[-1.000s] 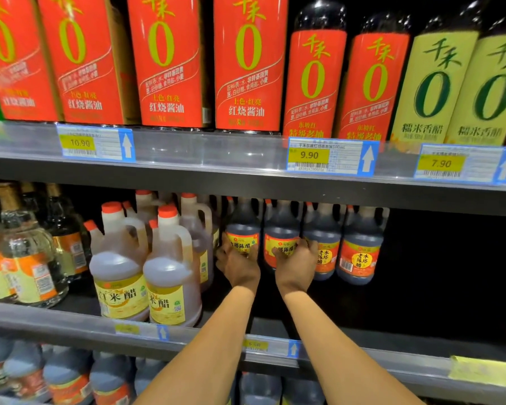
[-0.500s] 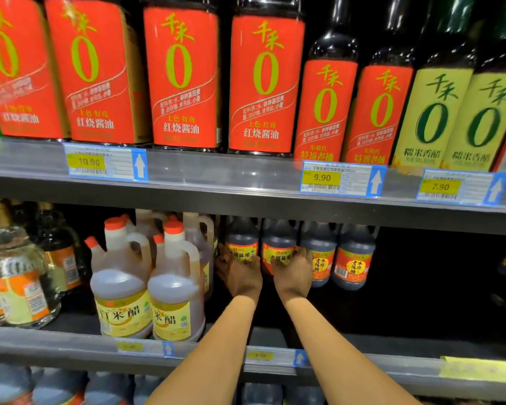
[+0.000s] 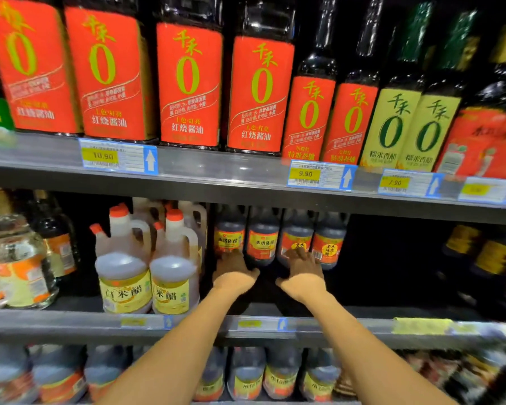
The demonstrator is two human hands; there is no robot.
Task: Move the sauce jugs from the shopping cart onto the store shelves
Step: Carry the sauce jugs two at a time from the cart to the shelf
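1. Head view, left of the frame: clear glass bottles (image 3: 15, 258) with orange labels stand on the middle shelf (image 3: 70, 323).
2. Just right of them stand pale vinegar jugs (image 3: 123, 273) with orange caps and yellow labels, in rows running back into the shelf.
3. Centre of the frame: four dark sauce jugs (image 3: 262, 244) stand upright side by side, deep on the same shelf and close beside the pale jugs.
4. The left hand (image 3: 234, 268) reaches in palm down. Its fingers (image 3: 228, 255) lie stretched forward, not curled, with the tips against the lower front of the leftmost jug (image 3: 230, 233).
5. The right hand (image 3: 303, 268) is held the same way. Its outstretched fingers (image 3: 297, 254) touch the front of the third jug (image 3: 297, 233), and neither hand wraps round anything.
6. Right of the row the shelf is dark, and at the far right stand blurred dark bottles (image 3: 494, 258) with yellow labels.
7. Upper part of the frame: red-labelled bottles (image 3: 187, 83) give way to green-labelled bottles (image 3: 406, 127) toward the right. Price tags (image 3: 114, 156) sit on the shelf edge below them.
8. Bottom of the frame: more dark jugs (image 3: 246, 378), blurred, fill the shelf beneath.
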